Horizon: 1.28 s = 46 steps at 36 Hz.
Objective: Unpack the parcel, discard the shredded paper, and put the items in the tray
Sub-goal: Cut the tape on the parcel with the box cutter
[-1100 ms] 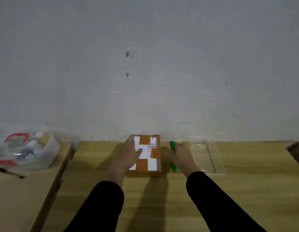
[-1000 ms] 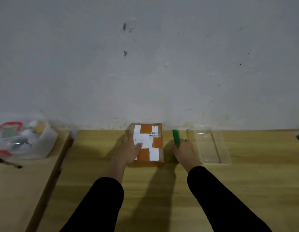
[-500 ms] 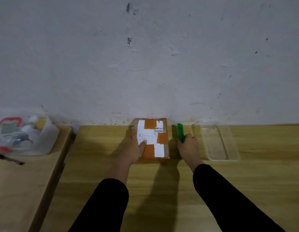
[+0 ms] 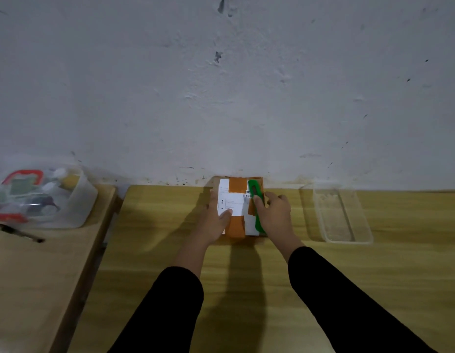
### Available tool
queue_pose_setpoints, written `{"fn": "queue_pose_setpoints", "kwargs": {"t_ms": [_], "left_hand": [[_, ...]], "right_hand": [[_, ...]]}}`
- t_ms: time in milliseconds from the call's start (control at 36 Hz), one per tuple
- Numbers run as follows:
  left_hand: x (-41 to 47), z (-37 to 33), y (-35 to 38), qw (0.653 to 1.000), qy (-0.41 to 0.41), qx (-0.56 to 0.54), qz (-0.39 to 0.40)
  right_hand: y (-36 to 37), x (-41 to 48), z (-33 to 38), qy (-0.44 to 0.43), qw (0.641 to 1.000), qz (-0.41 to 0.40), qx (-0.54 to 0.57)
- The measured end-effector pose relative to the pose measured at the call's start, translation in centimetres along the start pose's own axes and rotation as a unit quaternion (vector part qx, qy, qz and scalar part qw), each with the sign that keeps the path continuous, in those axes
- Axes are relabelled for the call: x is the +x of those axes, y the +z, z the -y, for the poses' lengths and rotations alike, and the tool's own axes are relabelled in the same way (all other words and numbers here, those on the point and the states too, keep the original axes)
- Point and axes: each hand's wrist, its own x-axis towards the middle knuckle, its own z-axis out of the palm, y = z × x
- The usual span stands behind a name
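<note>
A small brown parcel (image 4: 237,189) with orange tape and white labels lies on the wooden table against the wall. My left hand (image 4: 216,220) rests flat on its left side, thumb on the label, holding it down. My right hand (image 4: 274,215) grips a green utility knife (image 4: 254,197), which lies along the parcel's right top edge. A clear, empty plastic tray (image 4: 342,216) stands to the right of the parcel.
A clear container (image 4: 43,197) full of mixed items stands on a second table at the left, with a dark pen (image 4: 20,233) in front of it. A gap (image 4: 104,240) separates the two tables. The wall runs right behind the parcel.
My right hand has lifted the green knife from the table beside the parcel and brought it left onto the parcel's top. The left hand stays on the parcel.
</note>
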Motion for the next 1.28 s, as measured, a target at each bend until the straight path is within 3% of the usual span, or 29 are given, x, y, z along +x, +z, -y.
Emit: {"fn": "queue_pose_setpoints", "kwargs": {"t_ms": [83, 194, 361, 611, 750, 833, 944, 1083, 1278], "left_hand": [[0.2, 0.7, -0.1, 0.998, 0.007, -0.065, 0.018], [0.1, 1.2, 0.3, 0.990, 0.017, -0.134, 0.036], [-1.0, 1.8, 1.3, 0.983, 0.029, -0.177, 0.030], [-8.5, 3.1, 4.0, 0.979, 0.013, -0.205, 0.017], [-14.4, 4.6, 7.4, 0.962, 0.021, -0.271, -0.036], [-15.8, 5.2, 8.8, 0.957, 0.020, -0.278, -0.084], [-15.8, 5.5, 9.1, 0.966, 0.003, -0.244, -0.086], [-15.8, 5.6, 8.9, 0.979, 0.005, -0.179, -0.092], [-15.6, 5.3, 8.4, 0.981, 0.012, -0.175, -0.087]], "right_hand": [[-0.1, 0.8, -0.6, 0.061, 0.993, 0.026, 0.094], [0.2, 1.0, -1.6, 0.152, 0.958, 0.098, 0.225], [0.2, -0.2, -3.0, 0.123, 0.943, 0.141, 0.276], [-2.0, -7.5, -5.7, 0.102, 0.946, 0.147, 0.269], [-2.9, -13.4, -8.9, 0.073, 0.950, 0.107, 0.285], [-2.6, -15.0, -10.1, 0.012, 0.968, 0.095, 0.231], [-1.3, -14.6, -11.0, -0.011, 0.989, 0.094, 0.111], [-2.2, -14.7, -10.9, -0.065, 0.991, 0.059, 0.101], [-3.2, -14.3, -10.9, -0.058, 0.991, 0.039, 0.117]]}}
